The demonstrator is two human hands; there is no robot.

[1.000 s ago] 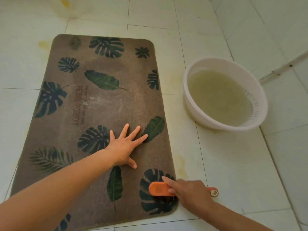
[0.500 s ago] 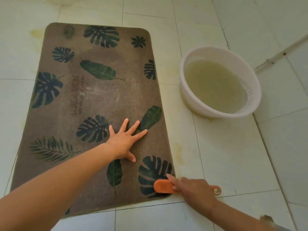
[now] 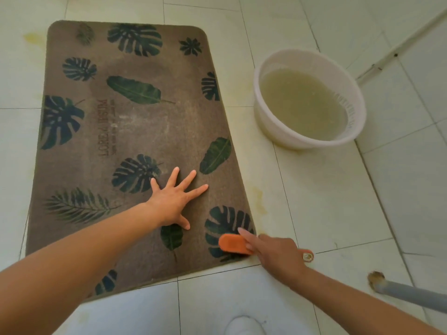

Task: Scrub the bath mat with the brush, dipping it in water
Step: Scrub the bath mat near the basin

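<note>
A brown bath mat [image 3: 145, 122] with dark green leaf prints lies flat on the pale tiled floor. My left hand [image 3: 173, 200] presses on its lower middle with straight, spread fingers. My right hand [image 3: 275, 253] grips an orange brush [image 3: 233, 244] by its handle, index finger stretched along its back. The brush sits on the mat's near right corner, over a leaf print. The end of its handle [image 3: 307, 255] pokes out past my hand. A white basin [image 3: 268, 117] of cloudy yellowish water stands on the floor to the mat's right.
A grey pipe [image 3: 411, 294] enters a floor hole at the lower right. A wall edge with a thin pipe [image 3: 396, 52] runs along the upper right. Yellowish stains mark the tiles beside the mat. A white shape [image 3: 244, 326] shows at the bottom edge.
The brush and my right hand have slid slightly toward the mat's near right corner and edge. My left hand stays pressed in the same spot. The camera view has shifted a little.
</note>
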